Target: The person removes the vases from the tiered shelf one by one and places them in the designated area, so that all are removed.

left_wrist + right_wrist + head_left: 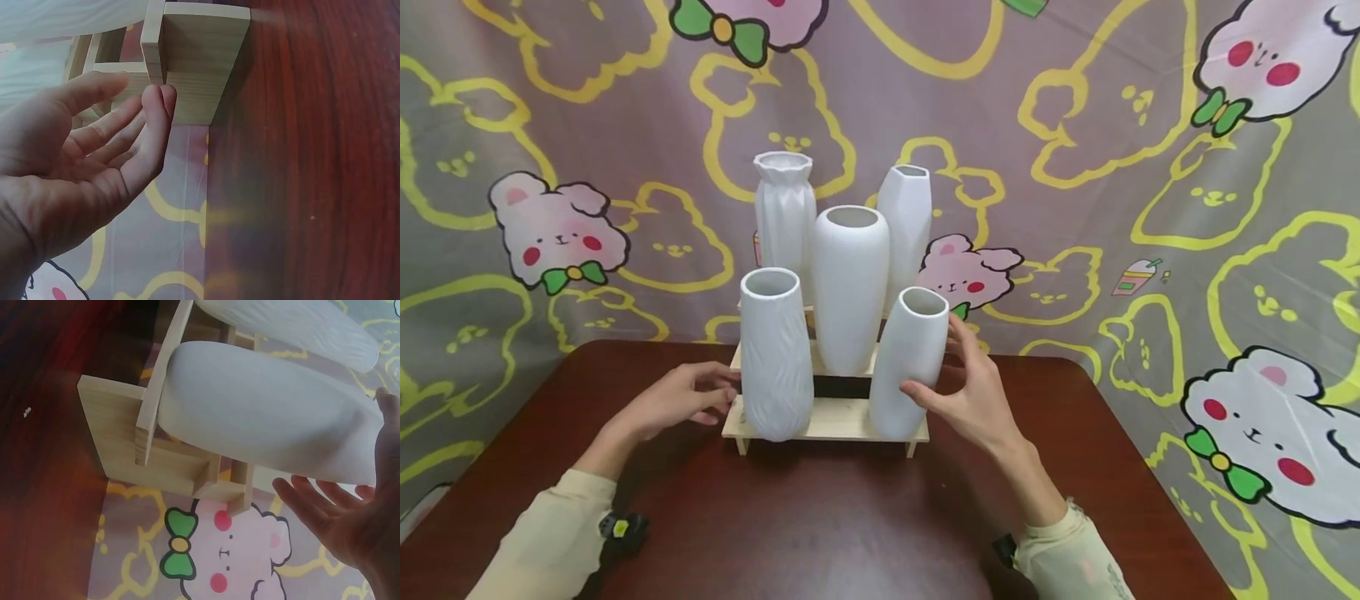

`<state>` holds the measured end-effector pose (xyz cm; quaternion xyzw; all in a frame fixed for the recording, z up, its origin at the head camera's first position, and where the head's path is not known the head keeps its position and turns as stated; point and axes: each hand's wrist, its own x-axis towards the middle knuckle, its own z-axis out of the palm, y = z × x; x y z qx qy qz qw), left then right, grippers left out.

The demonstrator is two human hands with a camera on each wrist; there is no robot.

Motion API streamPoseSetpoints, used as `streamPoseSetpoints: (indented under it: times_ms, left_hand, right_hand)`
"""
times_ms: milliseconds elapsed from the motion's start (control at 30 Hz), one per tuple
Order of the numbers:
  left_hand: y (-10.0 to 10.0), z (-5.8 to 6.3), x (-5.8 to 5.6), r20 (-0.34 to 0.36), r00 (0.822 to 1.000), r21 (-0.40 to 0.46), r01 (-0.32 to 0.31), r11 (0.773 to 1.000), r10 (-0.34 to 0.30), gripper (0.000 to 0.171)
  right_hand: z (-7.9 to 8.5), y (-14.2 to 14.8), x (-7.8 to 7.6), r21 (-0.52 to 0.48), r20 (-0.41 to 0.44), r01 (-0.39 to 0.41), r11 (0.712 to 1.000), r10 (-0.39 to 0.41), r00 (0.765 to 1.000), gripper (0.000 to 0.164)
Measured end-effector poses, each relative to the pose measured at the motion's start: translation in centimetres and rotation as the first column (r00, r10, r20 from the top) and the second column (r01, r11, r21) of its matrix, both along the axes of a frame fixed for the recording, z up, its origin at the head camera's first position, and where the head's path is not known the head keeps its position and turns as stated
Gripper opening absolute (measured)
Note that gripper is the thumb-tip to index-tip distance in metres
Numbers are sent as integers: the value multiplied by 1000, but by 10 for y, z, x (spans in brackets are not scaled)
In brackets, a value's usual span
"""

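Observation:
White ceramic vases stand on a stepped wooden stand. My right hand (pixel 973 392) holds the plain vase (pixel 912 367) at the front right, thumb on its front and fingers at its far right side. This vase leans slightly right in the head view, its base on the low front board (pixel 838 419). At the stand's left end is my left hand (pixel 681 396), fingers loosely bent; in the left wrist view its fingertips (pixel 159 94) are right at the board's end. Beside it, a vase with wavy relief (pixel 777 358) stands at the front left.
A smooth rounded vase (pixel 851 292) stands on the middle step. Behind it are a fluted vase with a ruffled rim (pixel 785 217) and a faceted vase (pixel 906 217). The stand is on a dark reddish table (pixel 820 525), with a patterned cloth (pixel 985 92) hanging behind.

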<state>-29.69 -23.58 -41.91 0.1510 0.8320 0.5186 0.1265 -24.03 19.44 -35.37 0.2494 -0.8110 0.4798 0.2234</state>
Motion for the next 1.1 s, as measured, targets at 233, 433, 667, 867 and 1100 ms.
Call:
streamPoseSetpoints:
  times_ms: [233, 433, 667, 867, 1100]
  left_hand:
    - [1, -1, 0, 43, 999, 41, 24, 999, -26, 58]
    - [0, -4, 0, 59, 998, 57, 18, 998, -21, 51]
    - [3, -9, -3, 111, 994, 91, -11, 996, 1, 50]
    - [3, -9, -2, 121, 993, 90, -23, 996, 12, 49]
    - [2, -10, -3, 123, 992, 100, -11, 995, -2, 50]
  right_hand:
    - [23, -15, 19, -18, 9, -30, 999, 30, 999, 100]
    - [23, -19, 20, -51, -43, -24, 998, 22, 999, 97]
    - [16, -20, 20, -96, -138, 8, 995, -22, 990, 95]
    - [14, -21, 21, -106, -163, 23, 994, -41, 986, 94]
    - [14, -22, 24, -108, -175, 30, 994, -49, 983, 94]
